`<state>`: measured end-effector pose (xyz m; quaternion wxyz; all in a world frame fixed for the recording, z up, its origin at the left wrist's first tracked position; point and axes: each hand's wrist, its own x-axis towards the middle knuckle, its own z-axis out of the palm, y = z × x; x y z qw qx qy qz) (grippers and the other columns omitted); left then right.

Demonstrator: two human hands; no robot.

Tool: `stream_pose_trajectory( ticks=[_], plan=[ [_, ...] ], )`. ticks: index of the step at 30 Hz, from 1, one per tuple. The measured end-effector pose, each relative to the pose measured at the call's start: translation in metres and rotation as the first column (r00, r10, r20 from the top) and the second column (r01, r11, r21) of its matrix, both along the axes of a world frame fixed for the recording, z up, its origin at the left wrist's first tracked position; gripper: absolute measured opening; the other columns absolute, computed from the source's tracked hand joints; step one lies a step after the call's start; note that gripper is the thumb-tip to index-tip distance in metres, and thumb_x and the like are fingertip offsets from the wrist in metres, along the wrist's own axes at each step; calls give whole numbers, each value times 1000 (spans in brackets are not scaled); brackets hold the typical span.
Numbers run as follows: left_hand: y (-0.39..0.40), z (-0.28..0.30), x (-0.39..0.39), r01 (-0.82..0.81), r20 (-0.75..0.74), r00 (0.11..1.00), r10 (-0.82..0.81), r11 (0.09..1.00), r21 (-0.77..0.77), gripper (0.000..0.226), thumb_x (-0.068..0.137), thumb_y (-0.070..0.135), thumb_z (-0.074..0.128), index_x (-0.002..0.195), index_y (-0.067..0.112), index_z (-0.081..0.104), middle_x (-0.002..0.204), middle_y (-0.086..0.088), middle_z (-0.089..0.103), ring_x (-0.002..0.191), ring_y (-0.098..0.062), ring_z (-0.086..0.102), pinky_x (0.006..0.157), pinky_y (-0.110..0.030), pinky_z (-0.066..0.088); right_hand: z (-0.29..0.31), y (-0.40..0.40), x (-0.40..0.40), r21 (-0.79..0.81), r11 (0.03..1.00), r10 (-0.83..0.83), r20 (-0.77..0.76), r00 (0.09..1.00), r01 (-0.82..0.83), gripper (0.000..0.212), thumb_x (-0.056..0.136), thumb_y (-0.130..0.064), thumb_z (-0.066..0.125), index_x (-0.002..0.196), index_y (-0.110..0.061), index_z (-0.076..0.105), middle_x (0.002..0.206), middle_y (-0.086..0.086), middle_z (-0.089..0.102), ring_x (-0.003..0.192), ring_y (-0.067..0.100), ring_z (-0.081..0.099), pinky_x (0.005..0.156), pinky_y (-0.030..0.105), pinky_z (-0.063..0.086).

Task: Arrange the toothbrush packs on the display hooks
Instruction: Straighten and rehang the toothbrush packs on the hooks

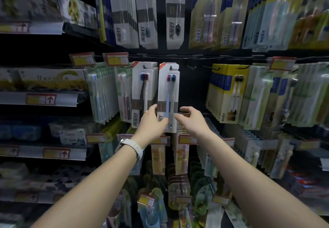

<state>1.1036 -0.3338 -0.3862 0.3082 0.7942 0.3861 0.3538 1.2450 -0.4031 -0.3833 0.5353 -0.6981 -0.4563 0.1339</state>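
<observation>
Left hand (pixel 153 121) grips flat glossy toothbrush pack (pixel 168 92); right hand (pixel 191 119) curled alongside

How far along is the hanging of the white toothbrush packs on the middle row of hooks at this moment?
Done: two stacks of white packs already hang side by side, the left stack and the right stack. In hand: the left hand holds the right stack's front pack at its lower edge, while the right hand reaches for its other side, fingers curled. Left: a bare hook beside them still holds nothing.
</observation>
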Motion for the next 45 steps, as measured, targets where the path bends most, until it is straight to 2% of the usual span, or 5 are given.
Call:
stream_pose_trajectory(
  ticks=[9,14,22,37,45],
  plan=[
    [-1,1,-4,-15,64,998,14,1000,15,63,97,28,58,155,21,35,138,1,57,110,-13,61,89,-33,55,-1,0,-2,9,1000,2,-33,999,-2,43,91,-32,65,132,-21,58,111,-6,65,104,15,64,96,43,55],
    [-9,6,-8,-15,173,985,20,999,-29,38,100,22,57,138,20,51,105,8,63,80,0,57,59,-14,42,5,-4,-4,31,999,40,-112,993,-37,23,93,-28,63,113,-21,71,107,-5,72,102,17,68,93,45,57],
    [-24,18,-12,60,310,951,-6,984,-167,30,102,16,54,130,21,60,112,5,70,98,-16,70,86,-41,61,23,-28,-13,43,984,176,-192,966,-171,21,101,-20,57,115,-13,70,108,2,74,99,17,72,82,33,62],
    [-66,25,-8,157,358,929,-89,974,-165,21,101,12,52,109,28,64,102,0,74,96,-21,72,89,-41,59,13,-71,-13,44,992,124,-91,988,-121,24,98,-19,56,116,-14,71,107,-1,75,101,15,71,94,43,57],
    [-64,27,25,180,326,935,-136,978,-109,19,101,9,52,105,21,67,74,9,63,52,1,51,51,-13,42,7,-78,12,105,994,47,-92,995,-37,19,101,-16,54,113,-15,69,102,-4,74,87,2,68,67,14,51]
  ],
)
